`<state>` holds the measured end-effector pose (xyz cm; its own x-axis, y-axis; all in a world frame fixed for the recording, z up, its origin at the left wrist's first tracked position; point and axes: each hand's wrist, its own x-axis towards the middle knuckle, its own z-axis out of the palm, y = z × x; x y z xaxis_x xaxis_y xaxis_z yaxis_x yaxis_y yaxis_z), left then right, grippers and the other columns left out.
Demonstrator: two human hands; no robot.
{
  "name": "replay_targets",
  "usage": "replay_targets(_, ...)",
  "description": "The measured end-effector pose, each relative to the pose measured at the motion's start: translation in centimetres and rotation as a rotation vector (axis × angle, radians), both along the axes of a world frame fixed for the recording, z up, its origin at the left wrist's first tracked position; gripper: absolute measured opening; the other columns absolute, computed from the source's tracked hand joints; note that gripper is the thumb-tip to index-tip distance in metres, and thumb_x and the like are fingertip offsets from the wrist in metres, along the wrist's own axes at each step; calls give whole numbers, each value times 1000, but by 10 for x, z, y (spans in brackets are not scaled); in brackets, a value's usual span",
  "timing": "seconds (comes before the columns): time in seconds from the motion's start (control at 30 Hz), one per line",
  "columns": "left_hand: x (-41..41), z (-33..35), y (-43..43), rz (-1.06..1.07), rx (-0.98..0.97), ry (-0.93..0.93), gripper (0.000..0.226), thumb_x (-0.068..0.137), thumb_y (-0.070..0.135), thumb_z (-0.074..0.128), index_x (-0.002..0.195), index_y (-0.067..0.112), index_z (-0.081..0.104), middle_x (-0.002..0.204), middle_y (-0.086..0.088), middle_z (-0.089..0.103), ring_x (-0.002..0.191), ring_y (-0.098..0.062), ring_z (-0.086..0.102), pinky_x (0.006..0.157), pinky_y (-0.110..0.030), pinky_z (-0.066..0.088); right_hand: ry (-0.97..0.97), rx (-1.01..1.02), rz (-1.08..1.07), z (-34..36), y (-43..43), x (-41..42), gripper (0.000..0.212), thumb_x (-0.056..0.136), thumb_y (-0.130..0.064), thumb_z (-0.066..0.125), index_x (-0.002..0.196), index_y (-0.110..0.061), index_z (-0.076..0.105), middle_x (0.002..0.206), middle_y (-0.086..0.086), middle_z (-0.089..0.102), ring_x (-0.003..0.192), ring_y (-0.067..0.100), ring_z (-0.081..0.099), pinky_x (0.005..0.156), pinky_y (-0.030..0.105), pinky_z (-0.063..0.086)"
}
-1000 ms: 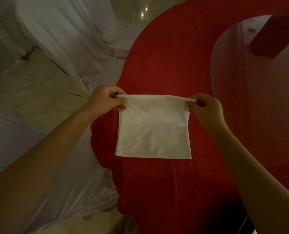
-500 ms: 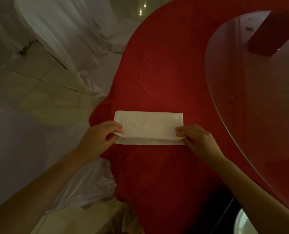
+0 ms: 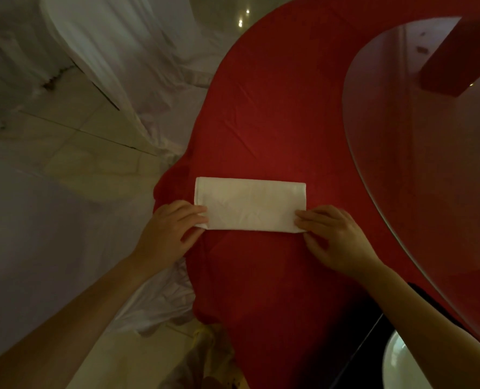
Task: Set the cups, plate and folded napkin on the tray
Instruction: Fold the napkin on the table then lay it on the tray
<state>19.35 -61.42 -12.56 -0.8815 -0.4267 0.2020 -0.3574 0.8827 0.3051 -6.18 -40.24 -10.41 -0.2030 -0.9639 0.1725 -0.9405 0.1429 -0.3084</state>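
Note:
A white cloth napkin (image 3: 250, 203), folded into a long flat rectangle, lies on the red tablecloth (image 3: 275, 122) near the table's left edge. My left hand (image 3: 171, 228) pinches its near left corner between thumb and fingers. My right hand (image 3: 331, 237) holds down its near right corner with fingers spread over it. A white plate (image 3: 401, 363) shows partly at the bottom right, behind my right forearm, resting on a dark tray (image 3: 368, 343) of which only an edge is visible. No cups are in view.
A round glass turntable (image 3: 418, 164) covers the table's right side. White draped chair covers (image 3: 98, 46) stand at the left over a pale tiled floor (image 3: 64, 141). The tablecloth hangs over the edge below my left hand.
The napkin was held up open by its top corners; it has been folded in half and laid flat on the tablecloth. Both hands moved down to its near corners.

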Motion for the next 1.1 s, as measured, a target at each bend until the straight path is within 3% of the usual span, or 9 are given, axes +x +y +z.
replay_targets(0.1, -1, 11, 7, 182, -25, 68, 39, 85, 42, 44, 103, 17, 69, 122, -2, 65, 112, -21, 54, 92, -41, 38, -76, -57, -126, 10, -2, 9, 36, 86, -31, 46, 107, -13, 69, 121, 4, 66, 110, 25, 57, 95, 46, 46)
replay_targets(0.23, -45, 27, 22, 360, 37, 227, 42, 93, 23, 36, 130, 10, 51, 139, -14, 50, 130, -28, 44, 109, -47, 34, -135, -175, -280, 21, -58, 32, 40, 95, -22, 38, 128, -7, 53, 137, 12, 52, 126, 29, 47, 104, 39, 37)
replay_targets(0.3, -76, 22, 32, 332, 10, 56, 45, 96, 22, 31, 139, 9, 37, 148, -14, 38, 140, -27, 30, 117, -47, 17, -156, -28, -218, 15, -94, 49, 43, 98, -21, 34, 139, -7, 38, 149, 12, 36, 139, 26, 30, 115, 39, 22)
replay_targets(0.4, -95, -6, 31, 333, -47, -273, 55, 99, 33, 21, 147, 12, 5, 159, -10, 6, 147, -22, -3, 117, -46, -5, -18, 225, -171, -17, -117, 65, 52, 101, -30, 22, 147, -10, 12, 158, 8, 10, 146, 21, 1, 119, 39, 0)
replay_targets(0.6, -90, -25, 20, 398, -31, -227, 55, 97, 37, 15, 147, 14, 12, 158, -5, 12, 147, -18, 4, 117, -49, -2, 95, 195, -161, -40, -112, 57, 54, 99, -38, 20, 147, -15, 13, 157, 4, 13, 146, 20, 5, 118, 41, -2)
replay_targets(0.73, -81, -29, 13, 469, 33, -214, 57, 97, 39, 17, 147, 14, 10, 159, -3, 9, 147, -18, 2, 117, -50, 1, 146, 246, -280, -39, -98, 28, 57, 97, -42, 17, 148, -18, 10, 158, 2, 13, 146, 19, 5, 117, 42, -4)
replay_targets(0.9, -75, -30, 8, 480, 63, -200, 56, 97, 36, 20, 148, 15, 9, 159, -2, 8, 146, -24, 6, 118, -48, 8, 111, 280, -427, -39, -78, 4, 57, 97, -42, 13, 148, -18, 5, 159, 1, 6, 145, 17, -3, 116, 43, -10)
replay_targets(1.1, -73, -28, 8, 477, 127, -147, 55, 98, 29, 23, 148, 15, 5, 159, -5, 5, 146, -24, 5, 119, -45, 9, 92, 259, -446, -39, -76, 0, 58, 98, -41, 13, 148, -13, 3, 159, 5, 3, 145, 17, -5, 116, 42, -11)
